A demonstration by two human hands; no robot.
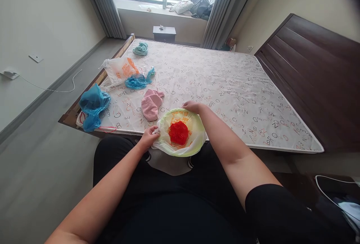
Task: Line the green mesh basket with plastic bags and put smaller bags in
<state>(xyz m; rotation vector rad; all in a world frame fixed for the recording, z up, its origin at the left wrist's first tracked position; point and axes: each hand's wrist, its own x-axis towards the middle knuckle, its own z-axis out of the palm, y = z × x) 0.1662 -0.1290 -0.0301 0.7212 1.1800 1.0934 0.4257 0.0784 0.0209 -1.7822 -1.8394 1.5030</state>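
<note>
Right now I have both hands on a thin plastic bag, whitish with a green rim and orange print, held open at the near edge of the mattress just in front of my lap. My left hand is closed in a pinch on the bag's left rim; my right hand curls over the far rim, fingers bent down onto the film, though I cannot tell how firmly it grips. Inside the mouth sits a red crumpled bundle, probably another bag.

I judge the bag very light, limp and slippery: it has no stiffness of its own and collapses wherever it isn't held, so the rim is the place to hold it, at two opposite points. The red bundle looks soft and springy.

Just beside, to the left, lies a pink cloth; farther off are a blue bag, a smaller blue bag and a white bag with orange print.
</note>
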